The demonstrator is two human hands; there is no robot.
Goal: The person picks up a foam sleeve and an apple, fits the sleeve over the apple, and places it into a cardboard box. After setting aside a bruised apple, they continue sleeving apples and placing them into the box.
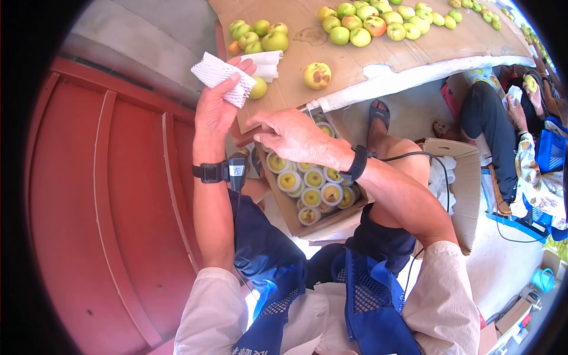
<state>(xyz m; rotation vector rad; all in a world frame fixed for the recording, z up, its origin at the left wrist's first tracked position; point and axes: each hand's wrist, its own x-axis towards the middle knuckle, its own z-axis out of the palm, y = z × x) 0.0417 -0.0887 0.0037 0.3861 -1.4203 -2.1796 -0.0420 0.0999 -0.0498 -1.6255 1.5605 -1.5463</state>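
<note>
My blue vest [373,305] and dark shorts [266,225] lay nearest, with a box [337,223] of netted apples [312,196] between my legs. My right hand [290,136] was above the box's far end, fingers loosely bent and parted, a black strap [358,163] around its wrist. My left hand [219,109] was raised beside it, palm up, holding a white foam net [222,77] across the fingers, thumb over it. Just past that hand, a yellow-green apple [258,88] and a white wrap [267,65] sat on the cardboard [414,56]. A brown-patched apple [317,76] lay apart to the right. Further off were a small cluster of apples [275,41] and a larger group [374,25]. Well to my right, a co-worker's hand [516,113] held something white, too small to make out.
</note>
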